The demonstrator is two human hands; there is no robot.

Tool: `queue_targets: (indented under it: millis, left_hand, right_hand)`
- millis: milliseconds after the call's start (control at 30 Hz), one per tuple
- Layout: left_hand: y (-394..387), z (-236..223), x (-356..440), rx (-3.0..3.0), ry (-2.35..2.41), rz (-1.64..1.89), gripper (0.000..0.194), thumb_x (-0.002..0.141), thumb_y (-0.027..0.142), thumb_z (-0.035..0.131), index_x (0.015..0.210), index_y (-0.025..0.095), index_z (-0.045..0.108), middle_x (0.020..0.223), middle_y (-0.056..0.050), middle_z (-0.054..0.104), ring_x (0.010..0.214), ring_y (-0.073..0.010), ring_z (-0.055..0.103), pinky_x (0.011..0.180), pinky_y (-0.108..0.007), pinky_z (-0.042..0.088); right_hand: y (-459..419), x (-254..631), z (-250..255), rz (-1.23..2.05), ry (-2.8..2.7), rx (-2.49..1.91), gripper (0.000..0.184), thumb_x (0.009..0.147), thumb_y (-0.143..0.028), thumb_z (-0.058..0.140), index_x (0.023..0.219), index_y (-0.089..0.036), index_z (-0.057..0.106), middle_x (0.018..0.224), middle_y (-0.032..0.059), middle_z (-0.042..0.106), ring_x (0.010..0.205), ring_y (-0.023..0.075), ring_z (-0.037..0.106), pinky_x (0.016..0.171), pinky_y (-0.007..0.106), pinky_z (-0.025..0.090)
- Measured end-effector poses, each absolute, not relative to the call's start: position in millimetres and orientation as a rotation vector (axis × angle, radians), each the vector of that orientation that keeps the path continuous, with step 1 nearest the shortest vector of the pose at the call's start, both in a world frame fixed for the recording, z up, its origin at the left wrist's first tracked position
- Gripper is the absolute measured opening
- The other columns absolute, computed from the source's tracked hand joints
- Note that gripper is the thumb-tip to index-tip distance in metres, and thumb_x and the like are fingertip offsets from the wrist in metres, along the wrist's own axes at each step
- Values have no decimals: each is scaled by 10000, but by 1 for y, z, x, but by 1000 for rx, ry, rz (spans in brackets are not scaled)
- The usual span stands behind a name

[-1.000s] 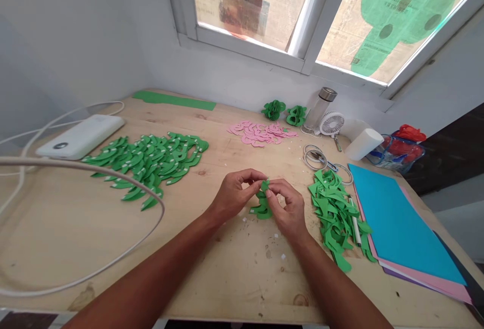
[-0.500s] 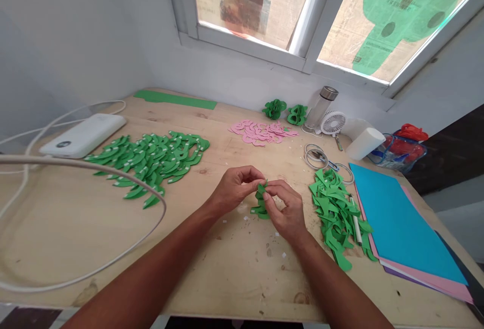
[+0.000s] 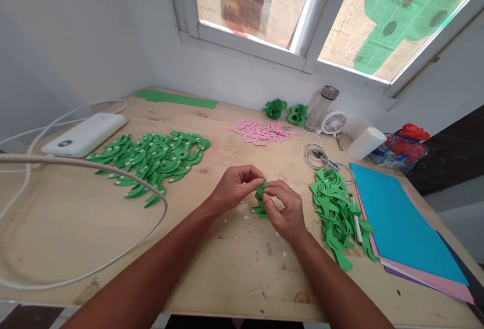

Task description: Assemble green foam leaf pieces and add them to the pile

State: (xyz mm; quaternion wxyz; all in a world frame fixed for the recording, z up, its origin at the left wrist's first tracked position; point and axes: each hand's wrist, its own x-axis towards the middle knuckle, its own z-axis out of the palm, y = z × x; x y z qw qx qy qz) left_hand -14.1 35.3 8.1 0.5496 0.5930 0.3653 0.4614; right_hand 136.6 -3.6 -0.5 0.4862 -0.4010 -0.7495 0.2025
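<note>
Near the middle of the table, my left hand (image 3: 238, 187) and my right hand (image 3: 286, 208) meet over a small cut piece of green paper (image 3: 260, 195). Both hands are closed, pinching it between thumbs and fingers just above the tabletop. Its lower end curls, with a small white square on it; my right fingers hide part of it. To the left lies a spread of curved green paper pieces (image 3: 155, 160), many bearing white squares. Right of my right hand is a heap of green paper cuttings (image 3: 335, 208), with a white pen (image 3: 356, 223) on top.
Pink paper cuttings (image 3: 260, 132) and green paper balls (image 3: 275, 108) lie at the back, beside a bottle (image 3: 321, 109) and a small fan (image 3: 333, 122). Scissors (image 3: 333, 164) stand near blue sheets (image 3: 401, 223) on the right. A power bank (image 3: 85, 134) and a looping cable (image 3: 164, 208) occupy the left.
My hands stay in nearly the same place, still pinching the green paper piece. Its upper tip has shifted very slightly between my fingers. Nothing else has visibly moved.
</note>
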Motion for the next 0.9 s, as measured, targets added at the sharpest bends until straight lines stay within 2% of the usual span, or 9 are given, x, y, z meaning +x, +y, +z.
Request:
queue_targets:
  millis: [600,900]
  left_hand:
    - [36,6,-13,1360,908,1122,123,681,258,631,674,136,622,629,-7,606,593,-114,536,567,-223,433]
    - [41,0,-16,1458,1122,1148,171,670,300,621,717,146,679,723,-39,667,678,-159,591,620,-254,456]
  right_hand:
    - [-4,136,1,432,-1824,-972,122,797,-149,507,791,-183,624,812,75,631,760,174,603,692,302,482]
    - [0,138,-5,637,-1649,-1034,119,786,-176,541,741,-176,651,784,62,642,743,171,597,689,296,466]
